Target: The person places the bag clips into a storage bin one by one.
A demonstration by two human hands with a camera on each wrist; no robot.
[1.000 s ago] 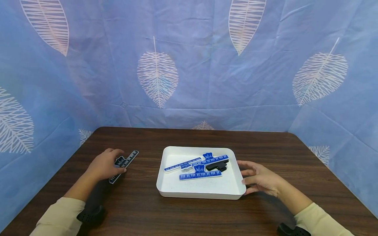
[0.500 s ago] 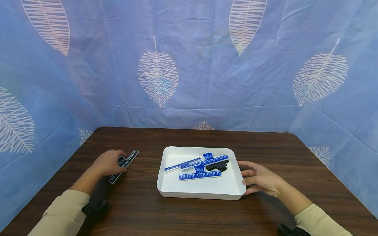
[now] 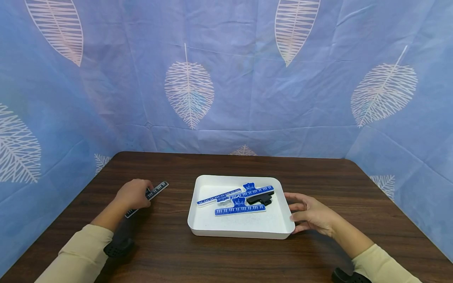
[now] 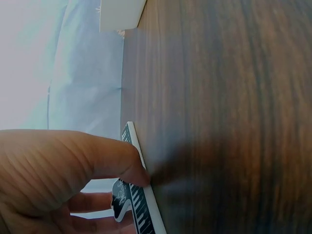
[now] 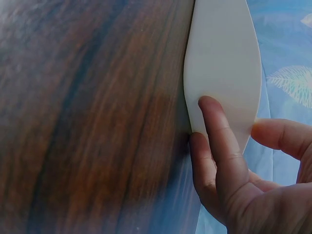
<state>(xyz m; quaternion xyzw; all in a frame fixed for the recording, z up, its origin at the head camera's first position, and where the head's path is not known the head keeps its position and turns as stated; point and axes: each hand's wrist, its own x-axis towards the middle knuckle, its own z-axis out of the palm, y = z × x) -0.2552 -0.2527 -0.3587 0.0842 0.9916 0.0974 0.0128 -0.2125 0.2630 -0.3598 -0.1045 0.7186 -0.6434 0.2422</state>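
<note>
On the left of the table, my left hand point(image 3: 134, 194) pinches a black music clip point(image 3: 157, 190) with a white piano-key pattern. In the left wrist view the thumb presses the near side of this clip point(image 4: 141, 209), while the other fingers are behind it. The clip's middle is partly covered by the hand. My right hand point(image 3: 313, 214) touches the right end of a white tray point(image 3: 209, 228). Its fingers point(image 5: 222, 136) lie fairly straight against the outer wall of the tray point(image 5: 222, 53), with one fingertip at the rim.
Inside the tray are three blue-and-white piano-key clips point(image 3: 240, 211) and a black clip point(image 3: 262, 198), partly overlapping. The tray stands on a dark wooden table point(image 3: 170, 255). A blue leaf-print cloth point(image 3: 233, 98) hangs behind the table and at its sides.
My left hand has closed its fingers further over the black clip, which has shifted and tilted slightly. The right hand and the tray have stayed in place.
</note>
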